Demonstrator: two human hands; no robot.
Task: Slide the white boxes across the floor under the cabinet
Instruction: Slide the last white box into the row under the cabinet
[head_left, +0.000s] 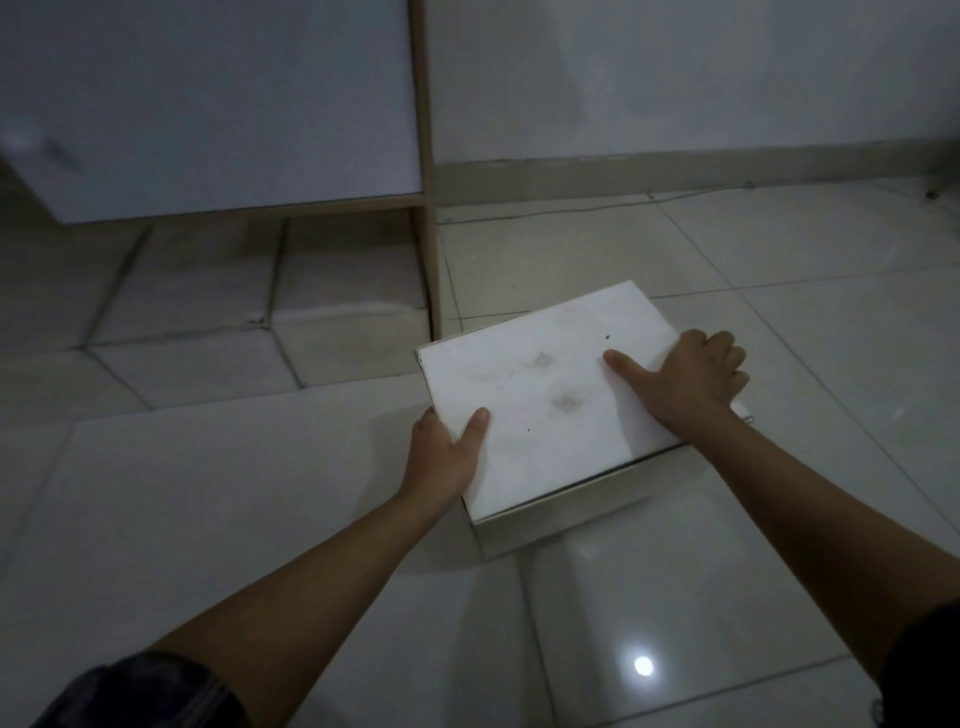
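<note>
before the cabinet post (429, 270) — white box (540, 405); thin cable (545, 210) beyond

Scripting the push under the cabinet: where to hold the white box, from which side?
Take the white box by its two opposite side edges, from the near side. It lies flat and wide on the floor, too broad for one hand. The left hand and right hand grip it so, thumbs on top; the cabinet gap lies ahead-left.

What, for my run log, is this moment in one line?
white box: on floor, outside cabinet | left hand: grips left edge | right hand: grips right edge
</note>
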